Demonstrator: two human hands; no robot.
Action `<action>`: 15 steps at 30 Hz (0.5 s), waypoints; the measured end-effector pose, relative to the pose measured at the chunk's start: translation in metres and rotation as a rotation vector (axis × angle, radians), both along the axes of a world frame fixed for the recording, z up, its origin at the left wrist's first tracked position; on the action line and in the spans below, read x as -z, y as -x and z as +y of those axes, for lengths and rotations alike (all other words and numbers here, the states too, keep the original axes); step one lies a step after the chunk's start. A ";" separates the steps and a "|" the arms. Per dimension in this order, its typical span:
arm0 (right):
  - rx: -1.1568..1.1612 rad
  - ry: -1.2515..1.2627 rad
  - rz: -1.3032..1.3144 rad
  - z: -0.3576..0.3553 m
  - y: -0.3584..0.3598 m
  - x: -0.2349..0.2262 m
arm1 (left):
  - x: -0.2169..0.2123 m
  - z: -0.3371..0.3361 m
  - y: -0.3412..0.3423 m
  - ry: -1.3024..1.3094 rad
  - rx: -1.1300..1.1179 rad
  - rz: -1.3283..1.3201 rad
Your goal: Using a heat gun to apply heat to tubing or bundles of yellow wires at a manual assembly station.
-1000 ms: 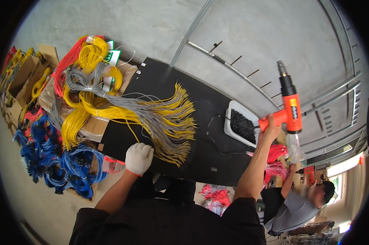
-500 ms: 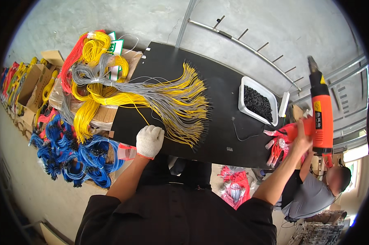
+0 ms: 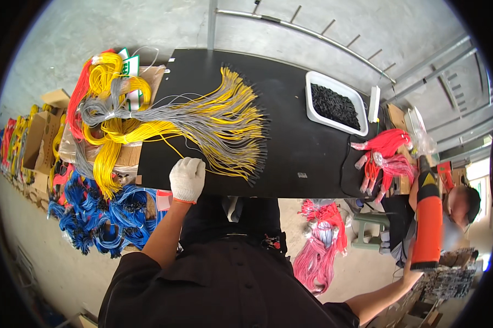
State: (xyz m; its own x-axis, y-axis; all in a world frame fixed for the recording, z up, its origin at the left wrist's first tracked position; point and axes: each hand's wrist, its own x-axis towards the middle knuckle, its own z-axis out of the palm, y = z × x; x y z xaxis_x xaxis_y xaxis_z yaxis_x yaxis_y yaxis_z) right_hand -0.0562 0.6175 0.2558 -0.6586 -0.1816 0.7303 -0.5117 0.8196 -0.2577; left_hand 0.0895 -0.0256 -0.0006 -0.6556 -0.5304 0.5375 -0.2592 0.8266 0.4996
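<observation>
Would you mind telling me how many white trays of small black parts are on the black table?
1. The white tray sits at the table's far right corner, beyond the spread yellow and grey wires. Others may lie outside the view.

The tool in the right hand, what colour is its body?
Orange, with a black front part; the head view shows the tool clearly, held out to the person's right.

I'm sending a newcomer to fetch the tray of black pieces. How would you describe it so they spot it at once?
Start at the black worktable and go to its far right corner, past the fan of yellow and grey wires. There sits a white rectangular tray heaped with small black pieces, beside a white power strip. It is the only open container on the tabletop.
</observation>
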 end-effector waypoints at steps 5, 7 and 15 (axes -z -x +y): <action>0.128 -0.011 -0.356 0.106 -0.079 0.010 | 0.000 0.000 -0.001 0.015 -0.005 -0.018; 0.161 -0.010 -0.498 0.097 -0.107 0.016 | 0.001 -0.001 -0.001 0.020 -0.006 -0.022; -0.156 0.598 -0.842 -0.095 -0.083 0.074 | -0.002 0.001 -0.002 -0.027 -0.011 0.016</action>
